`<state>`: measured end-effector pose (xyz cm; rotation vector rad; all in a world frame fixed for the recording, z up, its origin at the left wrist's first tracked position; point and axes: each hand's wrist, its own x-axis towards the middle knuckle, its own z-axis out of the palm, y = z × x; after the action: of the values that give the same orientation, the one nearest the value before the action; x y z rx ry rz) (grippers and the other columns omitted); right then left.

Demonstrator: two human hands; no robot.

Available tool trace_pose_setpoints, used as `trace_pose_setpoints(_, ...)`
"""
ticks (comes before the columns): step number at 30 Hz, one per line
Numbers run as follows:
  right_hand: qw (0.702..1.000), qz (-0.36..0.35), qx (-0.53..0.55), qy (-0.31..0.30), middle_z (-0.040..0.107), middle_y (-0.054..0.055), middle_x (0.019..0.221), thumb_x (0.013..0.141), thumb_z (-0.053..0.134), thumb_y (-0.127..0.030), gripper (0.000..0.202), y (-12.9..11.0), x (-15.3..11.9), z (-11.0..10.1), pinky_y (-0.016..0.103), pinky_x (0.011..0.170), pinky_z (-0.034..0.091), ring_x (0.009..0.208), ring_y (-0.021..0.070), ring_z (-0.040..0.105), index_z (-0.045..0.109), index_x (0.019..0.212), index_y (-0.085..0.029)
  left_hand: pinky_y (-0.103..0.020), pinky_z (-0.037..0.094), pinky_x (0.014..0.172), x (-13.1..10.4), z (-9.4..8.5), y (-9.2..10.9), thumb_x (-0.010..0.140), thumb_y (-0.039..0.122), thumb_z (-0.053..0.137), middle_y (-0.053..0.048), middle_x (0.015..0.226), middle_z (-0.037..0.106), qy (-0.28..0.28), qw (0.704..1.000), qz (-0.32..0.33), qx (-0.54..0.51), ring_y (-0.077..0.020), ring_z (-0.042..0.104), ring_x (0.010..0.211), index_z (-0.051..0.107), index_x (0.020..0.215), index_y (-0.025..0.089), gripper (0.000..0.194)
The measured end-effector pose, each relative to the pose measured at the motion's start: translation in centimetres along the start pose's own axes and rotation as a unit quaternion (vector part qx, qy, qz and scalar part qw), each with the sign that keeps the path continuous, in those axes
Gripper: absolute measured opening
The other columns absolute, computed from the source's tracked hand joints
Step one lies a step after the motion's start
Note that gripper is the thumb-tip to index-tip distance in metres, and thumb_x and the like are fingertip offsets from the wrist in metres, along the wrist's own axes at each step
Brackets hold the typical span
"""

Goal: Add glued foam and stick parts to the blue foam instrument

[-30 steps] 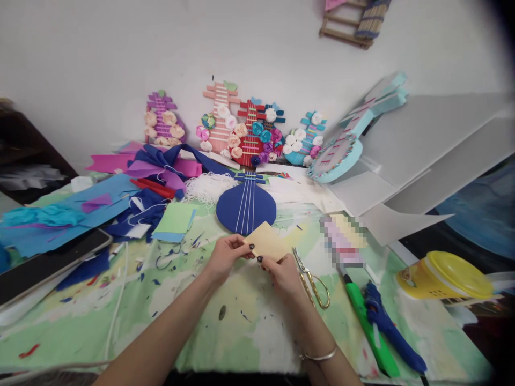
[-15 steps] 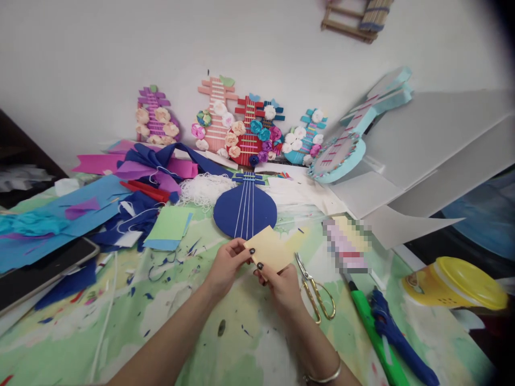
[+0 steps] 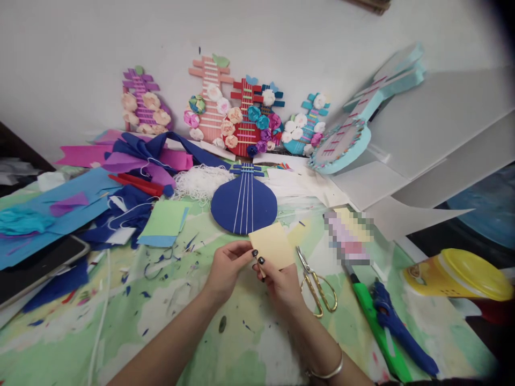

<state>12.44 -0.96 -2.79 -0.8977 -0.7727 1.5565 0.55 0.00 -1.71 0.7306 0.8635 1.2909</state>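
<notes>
A pale yellow square of paper (image 3: 272, 241) is held between both hands near the middle of the table. My left hand (image 3: 230, 267) pinches its left edge, thumb on top. My right hand (image 3: 281, 281) grips its lower edge, thumb beside the left thumb. Just beyond the paper lies a dark blue paper lute shape (image 3: 244, 206) with white strings down its front. Gold-handled scissors (image 3: 316, 281) lie to the right of my right hand. Left of the lute is a stack of green and blue paper squares (image 3: 164, 222).
White string (image 3: 201, 182), blue and pink paper and a phone (image 3: 40, 268) are at left. At right stand a yellow-lidded tub (image 3: 458, 273), a green cutter (image 3: 380, 327) and a blue glue gun (image 3: 398, 327). Decorated paper lutes (image 3: 245, 128) lean on the wall.
The view has tilted down, so the background sits higher. The yellow paper has turned a little and is more upright between the hands, which still hold it.
</notes>
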Motion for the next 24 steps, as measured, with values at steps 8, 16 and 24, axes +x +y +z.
trace_pose_setpoints(8, 0.999, 0.026, 0.045, -0.002, 0.063, 0.0, 0.072, 0.063, 0.074, -0.023, 0.028, -0.2, -0.8, 0.6, 0.021, 0.046, 0.038, 0.057, 0.0119, 0.054, 0.064, 0.088, -0.018, -0.025, 0.047, 0.041, 0.0, 0.3, -0.1, 0.059, 0.021, 0.074, 0.001, 0.054, 0.059, -0.021, 0.997, -0.043, -0.055, -0.0101, 0.052, 0.042, 0.058, 0.063, 0.013, 0.018)
trace_pose_setpoints(16, 0.998, 0.015, 0.059, 0.003, 0.064, 0.001, 0.074, 0.064, 0.073, -0.022, 0.026, -0.4, -2.0, 0.9, 0.021, 0.045, 0.038, 0.058, 0.0118, 0.054, 0.065, 0.088, -0.017, -0.024, 0.045, 0.039, -0.5, 0.3, -0.4, 0.061, 0.022, 0.071, 0.001, 0.053, 0.058, -0.044, 0.998, -0.039, -0.038, -0.0094, 0.05, 0.04, 0.057, 0.068, 0.013, 0.018)
trace_pose_setpoints(24, 0.998, 0.002, -0.05, 0.027, 0.067, 0.005, 0.076, 0.07, 0.069, -0.036, 0.029, -0.9, -3.8, -0.8, 0.027, 0.059, 0.046, 0.064, 0.0154, 0.059, 0.065, 0.088, -0.014, -0.025, 0.046, 0.054, -0.8, 1.0, -0.6, 0.06, 0.02, 0.072, -0.002, 0.064, 0.065, -0.025, 1.0, -0.014, 0.008, -0.0116, 0.056, 0.055, 0.065, 0.07, 0.013, 0.014)
